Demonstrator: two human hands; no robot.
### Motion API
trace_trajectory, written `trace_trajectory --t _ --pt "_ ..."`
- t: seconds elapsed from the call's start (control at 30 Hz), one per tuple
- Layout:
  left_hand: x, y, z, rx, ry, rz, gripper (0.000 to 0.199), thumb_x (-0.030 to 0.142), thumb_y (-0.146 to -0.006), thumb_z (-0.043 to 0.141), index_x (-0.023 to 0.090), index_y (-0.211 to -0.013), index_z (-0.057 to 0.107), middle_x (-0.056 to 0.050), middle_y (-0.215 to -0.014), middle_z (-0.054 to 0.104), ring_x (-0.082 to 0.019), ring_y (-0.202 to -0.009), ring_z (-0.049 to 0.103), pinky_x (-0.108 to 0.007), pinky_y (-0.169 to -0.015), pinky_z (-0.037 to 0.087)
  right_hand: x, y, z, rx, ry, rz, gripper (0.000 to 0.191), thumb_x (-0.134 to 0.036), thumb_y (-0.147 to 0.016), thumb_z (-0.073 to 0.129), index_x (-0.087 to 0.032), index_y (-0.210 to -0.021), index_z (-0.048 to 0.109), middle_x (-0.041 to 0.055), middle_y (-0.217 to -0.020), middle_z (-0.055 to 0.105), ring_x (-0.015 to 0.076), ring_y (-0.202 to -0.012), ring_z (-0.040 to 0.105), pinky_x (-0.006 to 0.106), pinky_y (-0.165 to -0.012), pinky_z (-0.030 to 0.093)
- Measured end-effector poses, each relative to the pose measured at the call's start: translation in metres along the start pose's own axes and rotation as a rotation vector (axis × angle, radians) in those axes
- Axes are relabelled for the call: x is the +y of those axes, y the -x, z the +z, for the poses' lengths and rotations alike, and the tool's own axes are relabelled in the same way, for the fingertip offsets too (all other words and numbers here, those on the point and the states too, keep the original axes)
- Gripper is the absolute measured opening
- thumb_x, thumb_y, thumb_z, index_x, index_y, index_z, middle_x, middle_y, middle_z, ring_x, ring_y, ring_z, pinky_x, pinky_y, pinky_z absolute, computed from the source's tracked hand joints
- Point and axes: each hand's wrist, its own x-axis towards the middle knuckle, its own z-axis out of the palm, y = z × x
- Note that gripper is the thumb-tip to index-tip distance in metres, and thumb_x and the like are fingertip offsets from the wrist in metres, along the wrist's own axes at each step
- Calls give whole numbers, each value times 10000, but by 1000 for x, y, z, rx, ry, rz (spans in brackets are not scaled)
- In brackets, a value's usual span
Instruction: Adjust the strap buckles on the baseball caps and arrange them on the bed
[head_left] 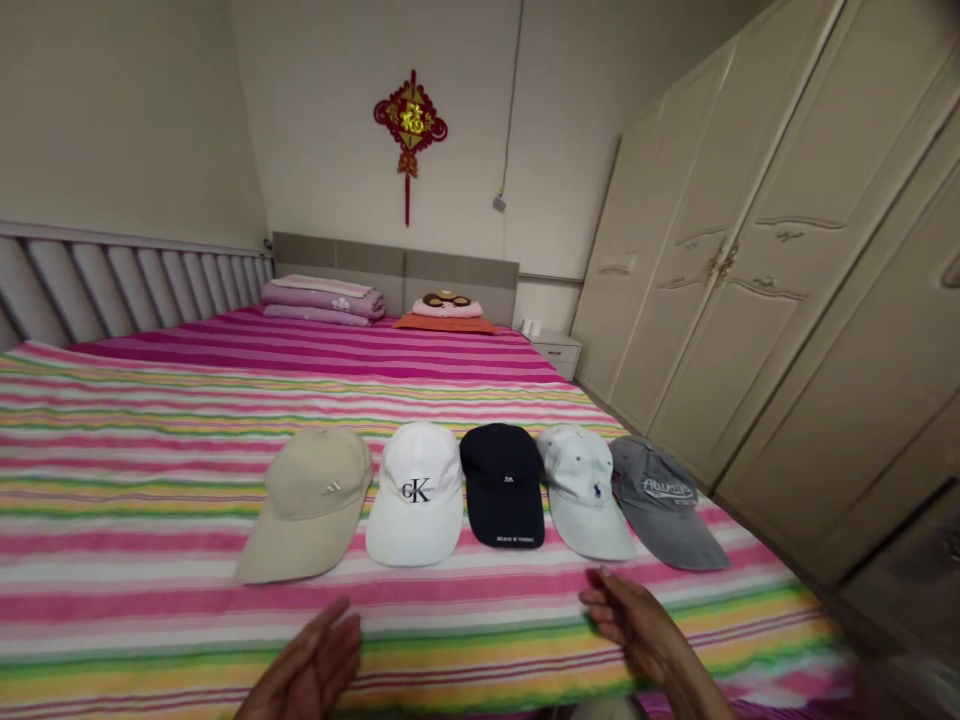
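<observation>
Side by side on the striped bedsheet (465, 610) lie several baseball caps, brims toward me. From the left come a beige cap (315, 490), a white cap (417, 500) with CK lettering, a black cap (504, 485), a pale mint cap (586, 490) with a small dark emblem, and a grey cap (664, 500) with white script. My left hand (311, 665) hovers in front of the beige cap, fingers extended, holding nothing. Just before the mint cap's brim, my right hand (626, 620) is also empty, fingers loosely stretched and apart from the cap.
Folded purple bedding (322, 300) and an orange-pink stack (446, 312) rest by the headboard (337, 255). A padded rail (135, 285) borders the left. At right stand a white nightstand (556, 352) and a tall wardrobe (720, 270). Another cap (604, 708) partly shows at the bottom edge.
</observation>
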Motion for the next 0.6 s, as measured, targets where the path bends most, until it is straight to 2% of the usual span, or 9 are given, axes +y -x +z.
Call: trace_trajectory --t 0.1,0.17,0.23,0.33,0.47,0.6 --pt "27 -9 4 158 37 144 141 83 -755 487 129 -853 577 -137 -890 672 -218 -868 633 -338 -748 516 14 -1 39 -45 -31 32 184 -247 -699 659 -110 -732 539 99 -568 655 158 -445 607 219 -411 484" --pt "41 -15 8 197 67 187 96 92 -787 461 133 -753 541 -113 -765 675 -200 -766 653 -335 -692 531 20 -5 62 -59 -74 87 187 -259 -721 639 -105 -728 534 126 -593 664 190 -496 634 261 -449 517" --pt "51 -22 12 245 78 226 98 97 -796 468 143 -720 508 -83 -678 662 -171 -662 654 -302 -624 538 25 -11 83 -45 -146 109 150 -249 -762 598 -130 -719 516 87 -587 664 165 -512 638 233 -460 523" --pt "58 -30 14 303 59 225 90 79 -792 481 142 -731 496 -57 -616 641 -133 -553 631 -248 -549 528 33 -20 106 2 -247 92 160 -195 -816 528 -175 -671 466 -2 -501 621 97 -441 599 143 -399 481" --pt "55 -35 13 312 20 204 87 74 -800 467 129 -740 498 -60 -626 632 -134 -550 628 -258 -554 533 39 -26 117 43 -294 67 208 -105 -833 479 -187 -650 424 0 -519 623 102 -467 615 158 -426 502" --pt "49 -36 11 309 -60 253 89 81 -803 464 133 -731 479 -62 -633 630 -139 -569 635 -272 -586 539 39 -27 112 51 -290 41 225 -73 -822 478 -197 -646 412 -3 -539 625 128 -530 643 224 -532 553"
